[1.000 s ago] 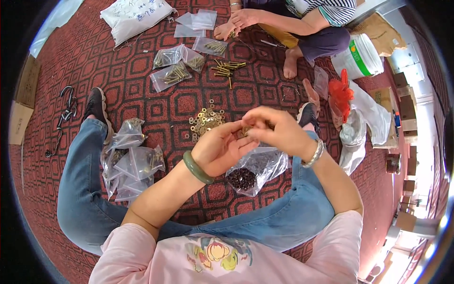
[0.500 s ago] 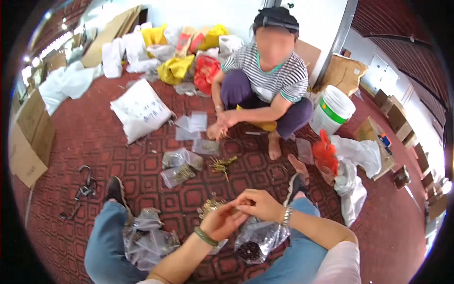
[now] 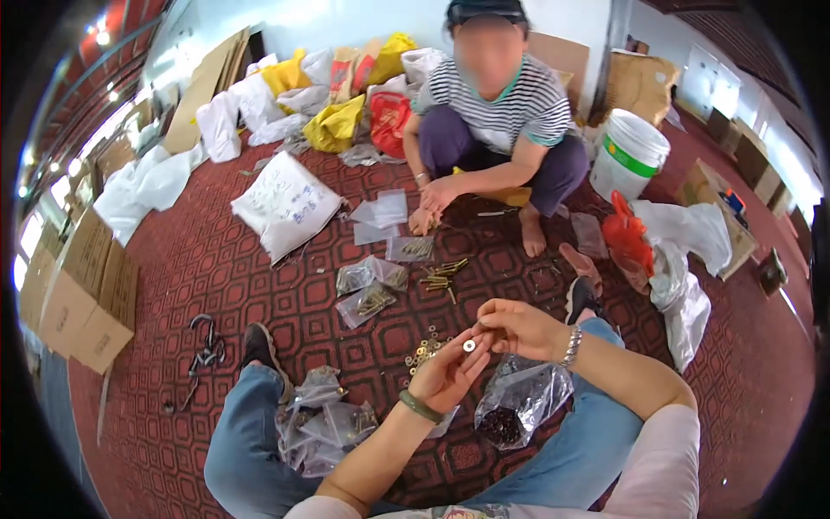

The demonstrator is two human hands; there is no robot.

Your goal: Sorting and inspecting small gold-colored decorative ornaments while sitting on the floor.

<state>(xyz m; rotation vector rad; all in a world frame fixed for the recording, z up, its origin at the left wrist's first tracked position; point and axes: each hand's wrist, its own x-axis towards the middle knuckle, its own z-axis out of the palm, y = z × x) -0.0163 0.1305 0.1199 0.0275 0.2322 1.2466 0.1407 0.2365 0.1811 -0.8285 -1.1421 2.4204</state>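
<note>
A small pale washer (image 3: 469, 346) lies on the fingers of my left hand (image 3: 439, 377), which is palm up with fingers stretched. My right hand (image 3: 529, 330) pinches close to the left fingertips; what is in its pinch is too small to make out. Beyond my left hand, a loose pile of brass-coloured washers (image 3: 420, 353) sits on the patterned red carpet. Under my right wrist rests an open clear plastic bag (image 3: 538, 389) with small dark parts (image 3: 500, 427) inside. Several filled clear bags (image 3: 322, 426) are heaped between my legs, left of my forearm.
Opposite me a person (image 3: 497, 112) squats, hands together. Before them lie brass-coloured bolts (image 3: 443, 277), filled bags (image 3: 370, 301) and flat bags (image 3: 382, 214). A white sack (image 3: 287, 206), white bucket (image 3: 629, 156), red bag (image 3: 629, 232) and cardboard boxes (image 3: 91, 298) stand around.
My view has shifted, so everything sits further right, apart from the far person's head being higher. My hands have opened slightly, and the washer on my left fingers now shows.
</note>
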